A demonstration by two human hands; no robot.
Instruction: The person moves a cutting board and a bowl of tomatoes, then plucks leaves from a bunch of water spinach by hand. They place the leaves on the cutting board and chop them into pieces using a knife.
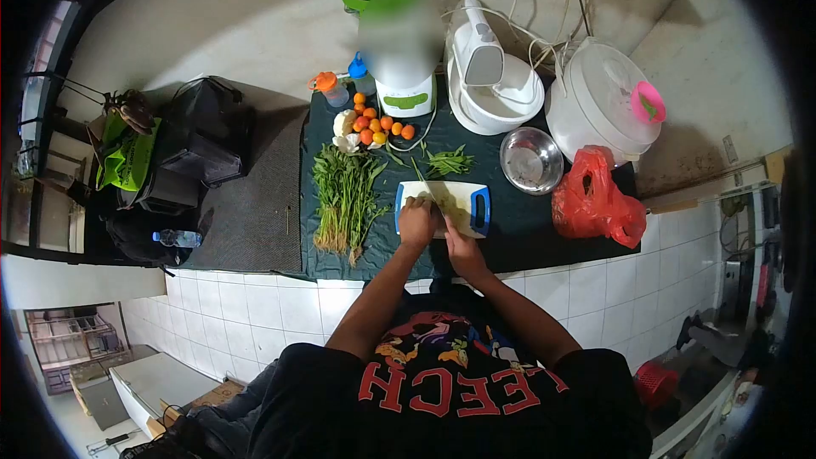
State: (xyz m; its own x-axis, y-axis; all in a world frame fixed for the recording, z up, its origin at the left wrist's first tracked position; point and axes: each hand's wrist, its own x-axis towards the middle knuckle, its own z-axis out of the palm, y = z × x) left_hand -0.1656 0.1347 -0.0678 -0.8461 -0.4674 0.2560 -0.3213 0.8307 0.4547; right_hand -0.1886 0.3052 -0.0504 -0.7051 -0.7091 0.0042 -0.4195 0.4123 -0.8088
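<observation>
A white cutting board (pixel 464 195) with blue ends lies near the front of the dark green tablecloth. My left hand (pixel 416 222) is over its left half, fingers curled down on something they hide. My right hand (pixel 462 252) is at the board's front edge, closed around what looks like a knife (pixel 439 219), its dark blade pointing away beside my left fingers. Just beyond the board is a small heap of cut green pieces (pixel 449 161). To the left lies a big bunch of leafy greens (pixel 347 200), with its roots toward me.
Behind the greens sit several tomatoes (pixel 371 125) and a white-green blender (pixel 406 76). Toward the right are a stand mixer (pixel 484 64), a metal bowl (pixel 531 160), a red plastic bag (pixel 597 201) and a large white lidded tub (pixel 599 98). A water bottle (pixel 178 239) lies far left.
</observation>
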